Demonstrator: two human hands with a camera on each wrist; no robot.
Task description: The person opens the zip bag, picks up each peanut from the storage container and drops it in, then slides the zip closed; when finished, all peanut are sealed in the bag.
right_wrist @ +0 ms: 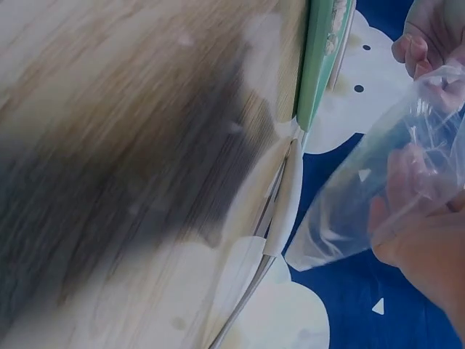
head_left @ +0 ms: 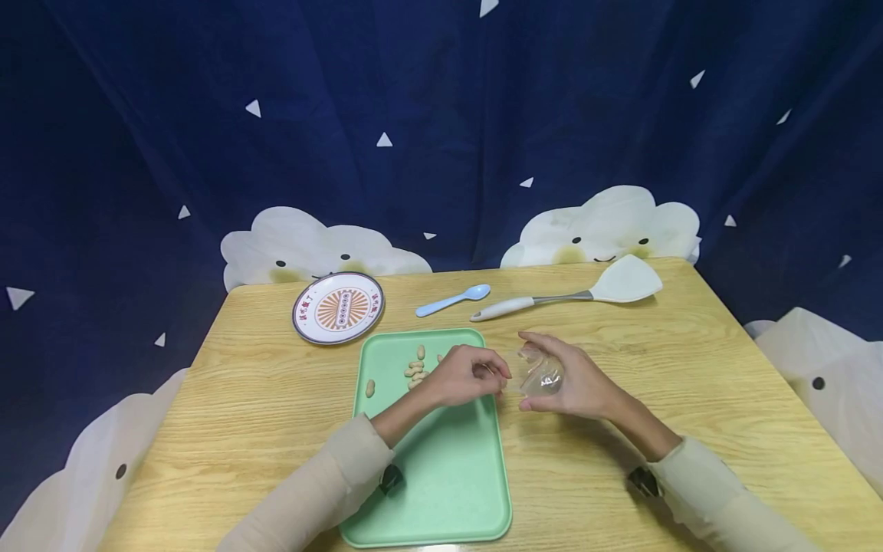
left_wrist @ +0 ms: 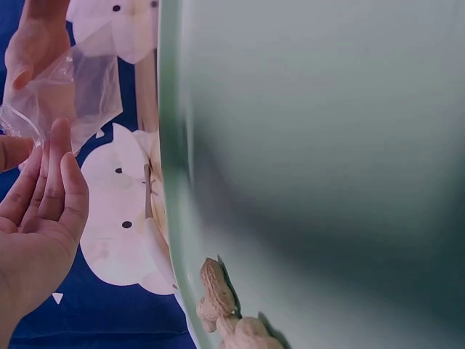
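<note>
A clear plastic bag (head_left: 540,374) is stretched between the two hands, just past the right rim of a green tray (head_left: 441,491). My left hand (head_left: 464,376) pinches the bag's edge between thumb and fingertips, above the tray's right side. On the other side, my right hand (head_left: 582,386) holds the bag with thumb and fingers curved around it. The bag's loose corner (right_wrist: 320,243) hangs free in the right wrist view. Several peanuts in their shells (head_left: 416,369) lie on the tray, some partly hidden behind the left hand. One peanut (head_left: 370,388) sits apart near the left rim.
A white printed plate (head_left: 303,310) lies at the back left of the wooden table (head_left: 262,437). Right of it are a small blue spoon (head_left: 444,303) and a white spatula (head_left: 624,282) with a white handle. A dark blue curtain (head_left: 441,92) hangs behind.
</note>
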